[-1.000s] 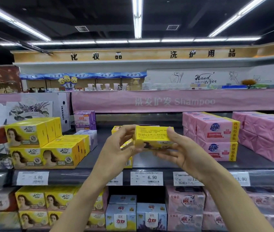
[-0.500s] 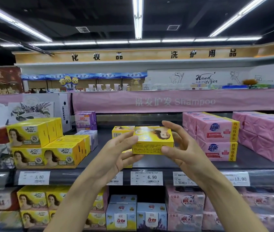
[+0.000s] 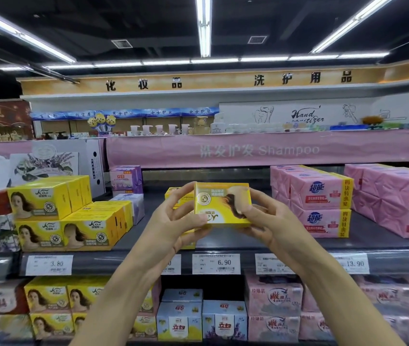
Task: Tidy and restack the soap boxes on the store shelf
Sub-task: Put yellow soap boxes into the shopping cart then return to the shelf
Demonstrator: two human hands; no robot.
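A: What do the hands hold?

B: Both hands are closed on one yellow soap box (image 3: pixel 222 203), in the air above the front edge of the shelf (image 3: pixel 285 242). The left hand (image 3: pixel 173 222) grips the left end of it, with the thumb on the front face. The right hand (image 3: pixel 267 221) grips the right end, and one of its fingertips (image 3: pixel 239 202) presses on the printed face.

A: Is the box the correct way up?

B: I think no. The printing on the front face looks upside down.

A: Where should it go?

B: Just behind the held box there is a small yellow stack (image 3: pixel 178 196), mostly hidden by the left hand. I judge this is the place for it. The other yellow boxes (image 3: pixel 66 213) stand at the left end of the shelf, and the pink packs (image 3: pixel 320 203) at the right end.

A: How to do it well?

B: I would turn the box until the letters read correctly, keep it level, and then put it square on the small stack with its front face in line with the shelf edge, without pushing the boxes under it.
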